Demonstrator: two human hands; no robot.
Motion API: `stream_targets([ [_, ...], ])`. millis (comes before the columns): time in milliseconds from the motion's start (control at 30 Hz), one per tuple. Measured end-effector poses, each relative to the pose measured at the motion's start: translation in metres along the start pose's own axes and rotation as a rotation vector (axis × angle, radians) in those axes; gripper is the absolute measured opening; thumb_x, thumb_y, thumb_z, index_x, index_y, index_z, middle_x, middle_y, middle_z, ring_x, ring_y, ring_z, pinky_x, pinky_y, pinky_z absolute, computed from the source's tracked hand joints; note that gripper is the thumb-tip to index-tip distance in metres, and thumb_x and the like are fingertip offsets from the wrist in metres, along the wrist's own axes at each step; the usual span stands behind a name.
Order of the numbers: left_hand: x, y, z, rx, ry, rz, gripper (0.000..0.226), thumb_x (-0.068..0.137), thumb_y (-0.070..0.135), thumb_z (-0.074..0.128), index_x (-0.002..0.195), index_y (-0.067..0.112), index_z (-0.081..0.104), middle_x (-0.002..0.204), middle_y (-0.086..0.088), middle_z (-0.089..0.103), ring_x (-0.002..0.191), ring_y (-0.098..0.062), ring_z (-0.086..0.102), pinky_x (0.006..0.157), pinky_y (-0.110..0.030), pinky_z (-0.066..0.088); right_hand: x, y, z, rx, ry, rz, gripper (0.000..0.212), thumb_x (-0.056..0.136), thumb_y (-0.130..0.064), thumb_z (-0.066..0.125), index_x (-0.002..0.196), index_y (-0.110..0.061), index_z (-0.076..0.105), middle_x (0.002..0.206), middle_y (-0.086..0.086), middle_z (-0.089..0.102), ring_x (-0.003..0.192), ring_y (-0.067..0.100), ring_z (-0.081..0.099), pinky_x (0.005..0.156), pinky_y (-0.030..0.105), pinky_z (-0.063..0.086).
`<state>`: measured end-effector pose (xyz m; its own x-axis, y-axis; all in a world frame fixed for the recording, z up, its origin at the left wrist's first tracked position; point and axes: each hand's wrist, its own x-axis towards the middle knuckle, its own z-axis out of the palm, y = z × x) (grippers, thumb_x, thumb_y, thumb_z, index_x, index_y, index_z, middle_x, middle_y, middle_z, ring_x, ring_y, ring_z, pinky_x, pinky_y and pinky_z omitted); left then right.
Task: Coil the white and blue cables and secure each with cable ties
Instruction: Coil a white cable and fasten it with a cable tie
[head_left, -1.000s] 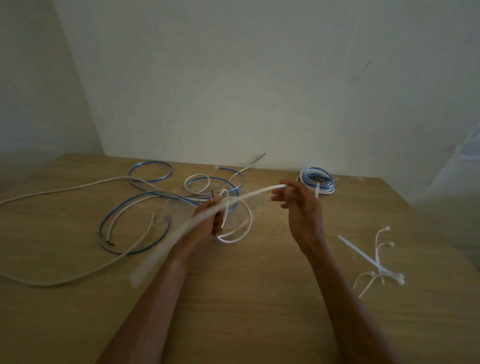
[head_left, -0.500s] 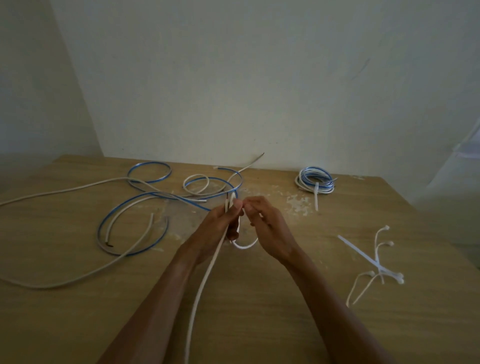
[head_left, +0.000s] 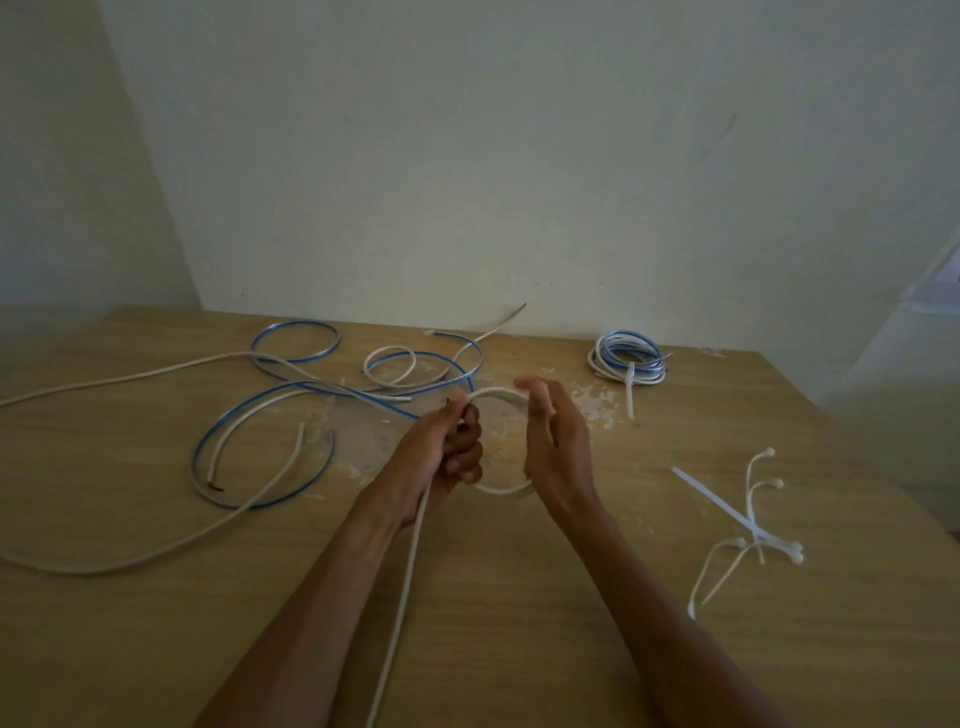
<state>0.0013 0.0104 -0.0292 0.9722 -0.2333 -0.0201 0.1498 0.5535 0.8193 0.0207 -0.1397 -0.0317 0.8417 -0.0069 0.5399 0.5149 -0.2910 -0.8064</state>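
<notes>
My left hand (head_left: 448, 451) grips a small coil of white cable (head_left: 498, 488) above the table's middle. The cable's free length (head_left: 402, 597) trails down toward me past my left wrist. My right hand (head_left: 551, 441) stands just right of the coil, fingers apart, its fingertips touching the top of the loop. Loose white and blue cables (head_left: 260, 441) sprawl across the left half of the table. A finished blue and white coil (head_left: 626, 357) bound with a cable tie lies at the back right. Spare white cable ties (head_left: 737, 519) lie at the right.
The wooden table (head_left: 519, 623) stands against a pale wall; its back edge runs just behind the cables. Pale crumbs or dust speckle the tabletop around the middle (head_left: 592, 405). The table's right edge slants off beyond the cable ties.
My right hand has drawn away from the left and opened, after bringing the cable over to it. The loop in my left hand is now wider and rounder.
</notes>
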Motion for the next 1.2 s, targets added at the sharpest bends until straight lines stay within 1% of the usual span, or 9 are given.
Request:
stream_targets([
  [167,-0.001,0.000,0.002,-0.018,0.049,-0.002,0.050,0.100,0.055,0.037,0.068,0.017,0.040,0.049,0.006,0.021,0.036,-0.007,0.018,0.038,-0.022,0.014,-0.005,0.003,0.010,-0.175,0.080,-0.039,0.030,0.105,-0.032,0.041,0.079,-0.019,0.049,0.055,-0.007,0.044,0.051,0.005,0.046,0.047,0.023,0.029],
  [333,0.003,0.002,0.003,-0.017,0.320,0.246,0.044,0.106,0.045,0.034,0.070,0.020,0.038,0.053,0.006,0.023,0.038,-0.006,0.019,0.037,-0.020,0.015,-0.010,0.003,0.007,-0.035,-0.008,0.180,0.044,0.094,-0.060,0.046,0.108,-0.019,0.054,0.087,-0.003,0.065,0.074,0.005,0.061,0.062,0.027,0.048],
  [500,0.008,0.017,-0.024,-0.281,0.397,0.359,0.043,0.105,0.049,0.035,0.074,0.020,0.041,0.050,0.008,0.024,0.038,-0.005,0.019,0.033,-0.020,0.021,-0.026,-0.011,0.010,0.092,-0.917,0.434,0.044,0.091,-0.023,0.071,0.131,-0.021,0.053,0.091,0.010,0.078,0.053,0.010,0.056,0.046,0.021,0.045],
  [567,0.007,0.018,-0.030,-0.383,0.366,0.319,0.044,0.105,0.049,0.035,0.073,0.020,0.041,0.048,0.009,0.024,0.037,-0.005,0.021,0.031,-0.018,0.023,-0.034,-0.013,0.018,0.143,-1.027,0.410,0.046,0.093,-0.012,0.068,0.134,-0.024,0.052,0.078,0.002,0.075,0.052,0.007,0.054,0.047,0.017,0.041],
  [733,0.002,0.023,-0.043,-0.660,0.199,0.260,0.048,0.107,0.044,0.035,0.067,0.019,0.045,0.048,0.008,0.028,0.037,-0.005,0.026,0.036,-0.017,0.029,0.001,-0.001,-0.010,1.024,-0.691,0.767,0.030,0.089,-0.008,0.056,0.118,-0.009,0.062,0.078,0.003,0.062,0.059,0.011,0.055,0.048,0.020,0.043],
  [867,0.004,0.016,-0.040,-0.614,0.136,0.236,0.043,0.107,0.045,0.036,0.072,0.020,0.044,0.049,0.008,0.027,0.038,-0.006,0.025,0.037,-0.019,0.028,0.006,0.008,-0.022,1.443,-0.651,0.810,0.060,0.089,-0.011,0.031,0.145,0.003,0.044,0.146,0.022,0.051,0.132,0.033,0.054,0.109,0.043,0.046],
  [933,0.005,0.015,-0.039,-0.612,0.128,0.239,0.042,0.106,0.044,0.036,0.072,0.020,0.042,0.049,0.008,0.027,0.037,-0.006,0.026,0.036,-0.019,0.028,0.006,0.004,-0.021,1.335,-0.620,0.710,0.054,0.095,-0.004,0.030,0.148,0.004,0.038,0.147,0.019,0.051,0.134,0.028,0.053,0.108,0.041,0.047],
  [1067,0.003,0.015,-0.032,-0.449,0.194,0.234,0.043,0.107,0.044,0.034,0.071,0.020,0.040,0.048,0.009,0.024,0.034,-0.004,0.022,0.033,-0.019,0.020,-0.001,0.005,-0.004,0.537,-0.248,0.409,0.025,0.104,-0.024,0.049,0.106,-0.009,0.069,0.073,0.002,0.061,0.066,0.011,0.058,0.060,0.027,0.048],
  [1200,0.005,0.005,-0.013,-0.112,0.272,0.238,0.042,0.108,0.042,0.032,0.073,0.019,0.039,0.052,0.008,0.022,0.038,-0.004,0.017,0.034,-0.020,0.015,-0.009,0.005,0.017,0.214,0.085,0.248,0.025,0.104,-0.007,0.047,0.125,-0.018,0.054,0.080,-0.001,0.065,0.060,0.003,0.059,0.057,0.024,0.051],
])
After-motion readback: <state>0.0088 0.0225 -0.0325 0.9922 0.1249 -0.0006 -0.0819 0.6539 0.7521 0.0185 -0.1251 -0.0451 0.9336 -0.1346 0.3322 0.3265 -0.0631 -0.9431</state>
